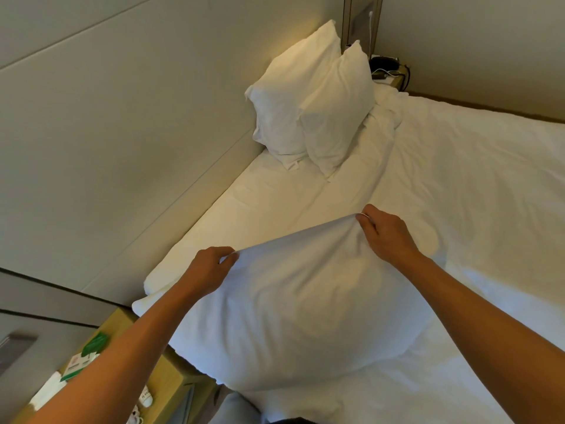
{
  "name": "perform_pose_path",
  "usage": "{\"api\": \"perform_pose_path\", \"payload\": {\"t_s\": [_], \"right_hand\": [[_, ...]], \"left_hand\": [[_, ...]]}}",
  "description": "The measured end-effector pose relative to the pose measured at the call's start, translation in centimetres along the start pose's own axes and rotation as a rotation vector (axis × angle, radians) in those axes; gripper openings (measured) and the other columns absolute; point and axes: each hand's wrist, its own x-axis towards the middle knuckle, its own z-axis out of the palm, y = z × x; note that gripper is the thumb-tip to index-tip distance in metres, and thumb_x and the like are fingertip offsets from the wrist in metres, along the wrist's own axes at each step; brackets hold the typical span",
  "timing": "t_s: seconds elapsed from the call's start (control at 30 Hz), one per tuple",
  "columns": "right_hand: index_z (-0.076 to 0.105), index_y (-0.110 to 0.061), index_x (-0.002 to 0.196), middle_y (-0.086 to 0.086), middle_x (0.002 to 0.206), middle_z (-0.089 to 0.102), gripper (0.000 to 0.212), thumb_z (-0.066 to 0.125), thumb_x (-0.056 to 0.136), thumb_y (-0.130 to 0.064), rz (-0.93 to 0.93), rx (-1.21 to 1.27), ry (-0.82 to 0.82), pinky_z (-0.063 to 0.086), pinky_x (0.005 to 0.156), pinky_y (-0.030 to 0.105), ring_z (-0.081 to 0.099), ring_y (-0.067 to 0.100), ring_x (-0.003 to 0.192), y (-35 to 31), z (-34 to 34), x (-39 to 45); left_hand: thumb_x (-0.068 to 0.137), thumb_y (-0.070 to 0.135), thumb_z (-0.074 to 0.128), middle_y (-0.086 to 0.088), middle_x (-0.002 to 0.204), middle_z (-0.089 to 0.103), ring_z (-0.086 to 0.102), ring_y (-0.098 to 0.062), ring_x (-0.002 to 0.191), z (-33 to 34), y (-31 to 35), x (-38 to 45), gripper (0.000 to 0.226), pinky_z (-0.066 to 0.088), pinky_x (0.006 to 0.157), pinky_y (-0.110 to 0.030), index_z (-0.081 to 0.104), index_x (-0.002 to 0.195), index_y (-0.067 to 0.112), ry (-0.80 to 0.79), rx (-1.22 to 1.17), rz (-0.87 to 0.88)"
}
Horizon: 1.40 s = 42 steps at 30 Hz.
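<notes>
White bedding and a pale panelled wall fill the room as we stand at the side of the bed (pixel 458 166). We hold a white pillow (pixel 293 307) over the bed's near edge, lifted by its two far corners. Our left hand (pixel 208 270) pinches one corner between the thumb and curled fingers, and our right hand (pixel 388 237) pinches the other likewise, so both are clamped on thin pillowcase cloth alone. At the head of the bed a rear pillow (pixel 287 93) and a front pillow (pixel 336 114) lean against the wall. The held pillow's lower corner hangs past the bed's side, above a wooden bedside table (pixel 171 377) carrying green packets (pixel 96 342). We judge two risks. The cloth could slip from such small pinches, dropping the pillow off the bed. A swing could also sweep the packets from the table.
</notes>
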Motion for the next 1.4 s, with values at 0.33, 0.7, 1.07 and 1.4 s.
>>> {"api": "perform_pose_path", "payload": {"t_s": [0.33, 0.7, 1.07, 1.4], "right_hand": [[0.057, -0.019, 0.095, -0.001, 0.077, 0.063, 0.035, 0.036, 0.110, -0.042, 0.065, -0.061, -0.082, 0.055, 0.071, 0.044, 0.062, 0.020, 0.071, 0.7, 0.5, -0.9], [0.059, -0.021, 0.092, -0.009, 0.069, 0.060, 0.024, 0.047, 0.109, -0.033, 0.126, 0.081, 0.030, 0.052, 0.065, 0.034, 0.060, 0.012, 0.061, 0.5, 0.9, -1.9], [0.073, -0.020, 0.089, -0.006, 0.074, 0.072, 0.029, 0.055, 0.106, -0.035, 0.222, 0.192, 0.136, 0.050, 0.067, 0.025, 0.068, 0.007, 0.072, -2.9, -0.7, -0.2], [0.071, -0.010, 0.086, 0.003, 0.075, 0.070, 0.038, 0.053, 0.107, -0.036, 0.089, 0.148, 0.290, 0.058, 0.072, 0.043, 0.067, 0.023, 0.072, -8.7, -5.5, 3.8]], "left_hand": [[0.104, 0.035, 0.054, 0.001, 0.070, 0.063, 0.059, -0.019, 0.070, 0.8, -0.9, 1.2, 0.035, 0.043, 0.064, -0.033, 0.063, 0.073, 0.023, -0.051, 0.034, -0.036], [0.107, 0.026, 0.049, -0.012, 0.070, 0.055, 0.055, -0.033, 0.069, 0.2, -1.8, 1.2, 0.036, 0.052, 0.066, -0.043, 0.056, 0.081, 0.001, -0.018, -0.009, -0.002], [0.107, 0.025, 0.049, -0.018, 0.074, 0.062, 0.065, -0.039, 0.074, -2.3, -0.4, 0.5, 0.035, 0.057, 0.073, -0.053, 0.059, 0.082, 0.002, 0.114, -0.026, 0.013], [0.106, 0.031, 0.048, -0.006, 0.070, 0.062, 0.066, -0.029, 0.066, -8.0, 2.8, -1.0, 0.034, 0.055, 0.072, -0.046, 0.061, 0.079, 0.015, 0.334, 0.013, 0.026]]}}
